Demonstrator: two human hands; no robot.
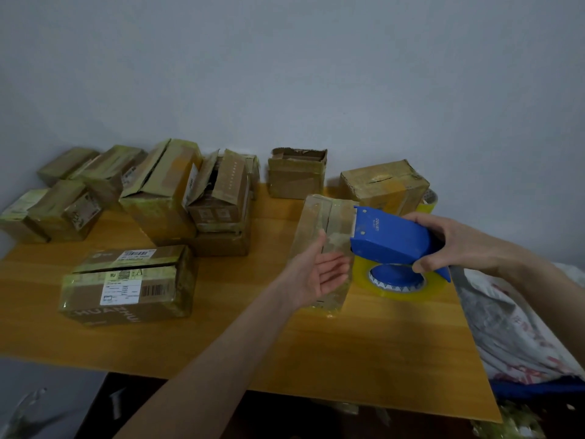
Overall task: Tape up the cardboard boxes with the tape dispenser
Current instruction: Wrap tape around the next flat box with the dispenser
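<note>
A blue tape dispenser (392,237) with a yellowish tape roll (395,282) is gripped by my right hand (443,240) at the right of the wooden table (253,343). Its front edge meets the top of a narrow cardboard box (319,223) wrapped in clear tape. My left hand (319,272) is flat against that box's near left side, palm up and fingers straight. A labelled box (126,283) lies to the left, its top seam slightly parted.
Several cardboard boxes (164,191) crowd the back left by the grey wall, some with loose flaps. Two more boxes (384,185) stand at the back right. A patterned plastic bag (512,331) lies off the table's right edge.
</note>
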